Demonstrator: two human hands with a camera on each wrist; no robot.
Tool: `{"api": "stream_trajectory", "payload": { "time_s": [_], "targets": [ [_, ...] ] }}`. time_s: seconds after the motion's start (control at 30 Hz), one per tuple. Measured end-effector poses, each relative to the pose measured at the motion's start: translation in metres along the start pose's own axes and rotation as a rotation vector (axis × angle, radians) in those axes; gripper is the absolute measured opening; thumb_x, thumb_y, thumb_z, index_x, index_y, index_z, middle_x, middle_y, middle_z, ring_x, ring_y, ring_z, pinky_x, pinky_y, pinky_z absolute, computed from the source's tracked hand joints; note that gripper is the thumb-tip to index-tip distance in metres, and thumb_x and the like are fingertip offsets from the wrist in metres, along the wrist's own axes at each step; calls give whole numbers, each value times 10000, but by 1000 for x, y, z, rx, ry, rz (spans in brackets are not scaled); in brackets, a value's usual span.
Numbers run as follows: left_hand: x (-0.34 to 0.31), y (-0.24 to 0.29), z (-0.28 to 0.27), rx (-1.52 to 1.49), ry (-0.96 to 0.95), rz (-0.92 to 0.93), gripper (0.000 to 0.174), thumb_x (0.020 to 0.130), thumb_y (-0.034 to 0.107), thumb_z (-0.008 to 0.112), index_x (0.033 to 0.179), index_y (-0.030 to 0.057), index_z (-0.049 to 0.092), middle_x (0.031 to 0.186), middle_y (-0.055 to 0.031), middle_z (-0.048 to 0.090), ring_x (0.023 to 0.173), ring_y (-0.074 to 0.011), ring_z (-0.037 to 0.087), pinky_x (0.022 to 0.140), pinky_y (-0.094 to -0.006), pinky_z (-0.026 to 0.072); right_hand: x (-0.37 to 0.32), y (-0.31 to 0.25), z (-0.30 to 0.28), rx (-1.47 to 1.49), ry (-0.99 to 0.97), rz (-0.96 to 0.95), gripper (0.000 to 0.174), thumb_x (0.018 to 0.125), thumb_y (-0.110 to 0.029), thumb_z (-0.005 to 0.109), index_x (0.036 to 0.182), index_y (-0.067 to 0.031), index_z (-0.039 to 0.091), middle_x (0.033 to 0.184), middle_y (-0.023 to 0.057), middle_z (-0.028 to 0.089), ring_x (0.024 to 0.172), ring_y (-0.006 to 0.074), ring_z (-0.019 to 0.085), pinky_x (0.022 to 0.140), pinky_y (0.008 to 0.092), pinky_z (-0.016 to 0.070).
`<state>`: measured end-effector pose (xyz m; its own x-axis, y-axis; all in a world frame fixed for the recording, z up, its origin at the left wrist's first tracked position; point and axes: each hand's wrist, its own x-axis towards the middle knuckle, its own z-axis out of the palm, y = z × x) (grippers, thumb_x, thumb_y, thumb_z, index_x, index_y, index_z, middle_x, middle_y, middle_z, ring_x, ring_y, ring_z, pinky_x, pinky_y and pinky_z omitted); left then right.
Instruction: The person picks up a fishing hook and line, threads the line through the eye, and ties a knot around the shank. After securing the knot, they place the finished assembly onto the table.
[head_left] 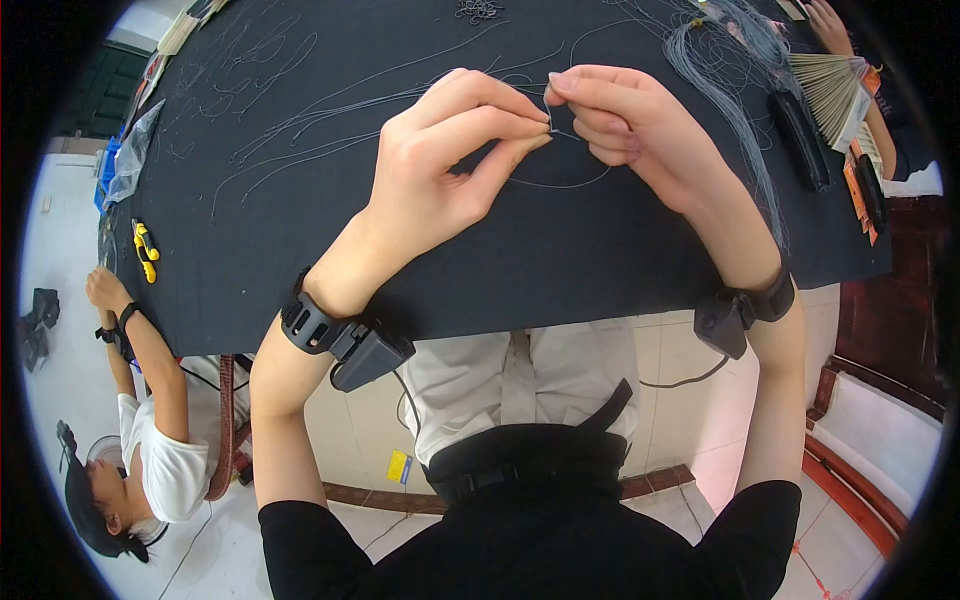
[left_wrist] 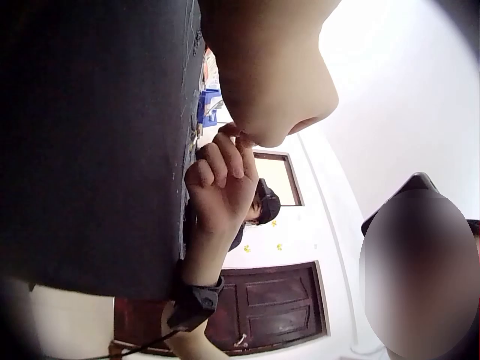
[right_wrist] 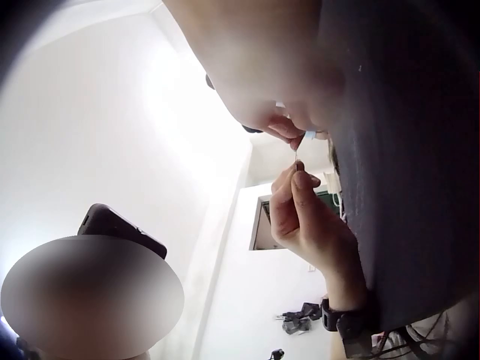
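Over the black-covered table [head_left: 450,290], my left hand [head_left: 440,150] pinches a thin grey line [head_left: 551,122] between thumb and fingertips. Just to the right, my right hand [head_left: 645,120] pinches the same line between thumb and forefinger, its other fingers curled in. Only a short stretch of line spans the small gap between the hands, and a loop of line [head_left: 560,186] hangs beneath them. In the right wrist view the left hand's fingertips [right_wrist: 300,178] meet the line from below. The left wrist view shows the right hand [left_wrist: 221,184] partly behind the blurred left hand [left_wrist: 274,82].
Several loose grey lines [head_left: 330,118] lie left of my hands. A thick bundle of line [head_left: 700,75] spreads at the right, beside a long black object [head_left: 798,140] and fanned pale strips [head_left: 830,90]. Yellow-handled cutters [head_left: 145,250] lie near another person's hand [head_left: 107,290] at left.
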<state>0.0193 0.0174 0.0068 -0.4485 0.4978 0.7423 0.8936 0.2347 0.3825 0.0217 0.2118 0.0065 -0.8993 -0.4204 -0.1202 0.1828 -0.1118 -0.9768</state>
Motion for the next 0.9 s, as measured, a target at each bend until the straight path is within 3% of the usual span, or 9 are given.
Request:
{"api": "stream_trajectory", "payload": {
  "time_s": [0.13, 0.23, 0.37, 0.63, 0.7, 0.8, 0.9],
  "targets": [
    [-1, 0, 0, -28, 24, -16, 118, 650, -29, 675, 745, 14, 620, 778, -66, 605, 689, -182, 590, 586, -248, 478, 2, 1, 4, -188, 59, 74, 229, 849, -244, 543, 855, -25, 613, 555, -64, 428, 461, 24, 327, 419, 177, 250],
    [-1, 0, 0, -50, 64, -71, 106, 663, -39, 664, 746, 11, 622, 773, -72, 609, 682, -176, 597, 587, -248, 480, 2, 8, 9, -424, 42, -125, 230, 837, -238, 553, 836, -19, 624, 603, -40, 497, 484, 46, 381, 438, 196, 291],
    [-2, -7, 1, -16, 158, -153, 79, 689, -44, 644, 747, 5, 623, 762, -78, 614, 677, -173, 604, 585, -247, 478, 2, 11, 10, -623, 21, -207, 232, 829, -229, 561, 825, -5, 621, 598, 3, 521, 503, 60, 420, 452, 205, 321],
    [-4, -18, 2, -19, 233, -263, 38, 717, -20, 633, 752, -9, 624, 753, -71, 616, 613, -126, 552, 569, -221, 445, -1, 8, 15, -563, -78, -615, 125, 851, -127, 521, 805, -12, 541, 849, 23, 550, 550, 28, 445, 492, 167, 335],
    [-4, -18, 3, -44, 247, -268, 36, 718, -21, 631, 751, -8, 625, 756, -72, 615, 613, -126, 552, 569, -222, 444, -4, 4, 19, -391, -171, -566, 121, 858, -118, 498, 827, -8, 541, 896, 41, 560, 547, 36, 470, 482, 162, 344],
    [-3, -17, 3, -44, 245, -265, 39, 715, -28, 629, 746, -5, 623, 758, -75, 613, 621, -134, 559, 573, -226, 451, -10, -6, 24, -252, -134, -376, 166, 879, -163, 474, 839, -17, 542, 865, 38, 564, 509, 33, 452, 456, 155, 325],
    [-1, -14, 0, 32, 216, -194, 52, 703, -38, 633, 737, -3, 617, 762, -77, 611, 643, -151, 572, 577, -234, 463, -7, -1, 17, 17, 26, -181, 243, 884, -256, 495, 822, -39, 585, 718, 25, 554, 482, 51, 450, 441, 159, 341]
  ]
}}
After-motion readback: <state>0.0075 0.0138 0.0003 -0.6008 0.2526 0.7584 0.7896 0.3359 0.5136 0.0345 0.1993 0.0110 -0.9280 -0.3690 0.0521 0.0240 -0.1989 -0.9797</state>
